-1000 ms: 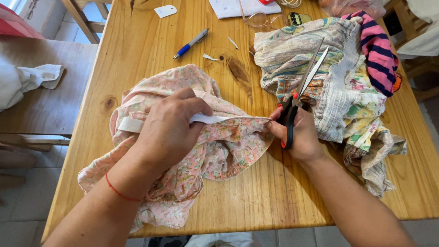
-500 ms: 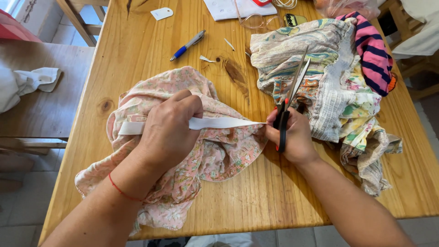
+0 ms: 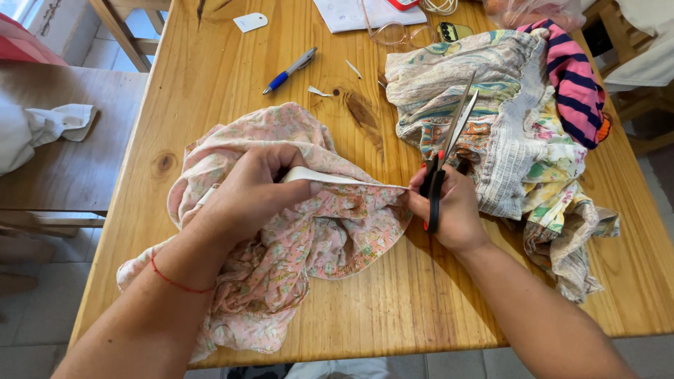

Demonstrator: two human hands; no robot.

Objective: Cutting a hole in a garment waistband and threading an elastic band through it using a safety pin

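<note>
- Since a moment ago, the white strip (image 3: 330, 176) looks shorter, and less of it sticks out past the left hand (image 3: 249, 189).
- That strip now runs tight, from under the left thumb across to the fingertips of the right hand (image 3: 449, 210).
- It looks to me like the strip is being pulled along or fed through the pink flowery cloth (image 3: 281, 245), so the work seems to be partway along.
- The left hand is closed down on the strip and the cloth, pressing both onto the wooden table (image 3: 210, 84).
- The right hand pinches the far end of the strip, and it also grips the scissors (image 3: 442, 154) by their red and black handles.
- The scissor blades point away to the far side and stand a little apart, over the pile of mixed cloths (image 3: 505, 126) on the right.
- The pink cloth lies bunched up on the near left part of the table, under and around the left hand, and some of it hangs over the near edge.
- The two hands are near each other, with the strip between them.
- A blue pen (image 3: 289, 70) lies far off on the table, next to small paper scraps (image 3: 319, 91).
- A striped pink and blue cloth (image 3: 572, 77) sits on the far right of the pile.
</note>
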